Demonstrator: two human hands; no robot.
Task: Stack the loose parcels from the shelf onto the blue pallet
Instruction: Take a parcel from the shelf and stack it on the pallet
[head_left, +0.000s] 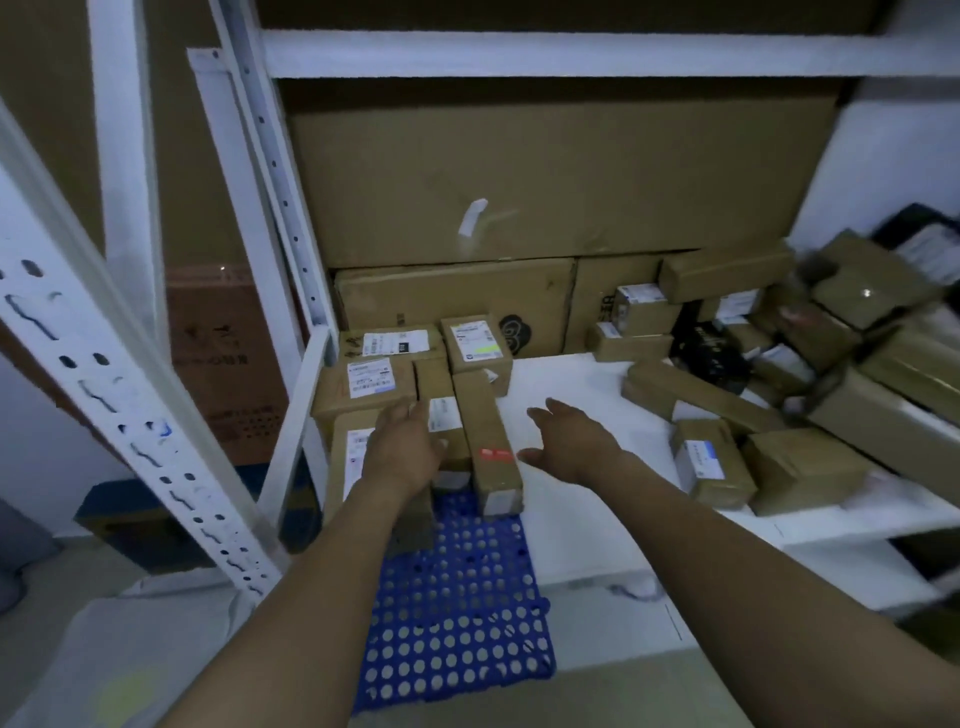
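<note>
A blue perforated pallet (457, 597) lies on the floor below me. Several brown parcels are stacked on its far end, among them a long narrow box with a red sticker (488, 441) and a labelled box (475, 348) behind it. My left hand (402, 449) rests flat, fingers straight, on the stack just left of the long box. To the right of that box my right hand (566, 441) hovers with spread fingers and holds nothing. Loose parcels (711, 462) lie heaped on the white shelf (597, 467) at the right.
White perforated shelf uprights (119, 410) slant across the left. Large flat cardboard cartons (545, 176) stand against the back. A dark blue box (135, 525) sits on the floor at left. More parcels and a black bag (711, 353) crowd the far right.
</note>
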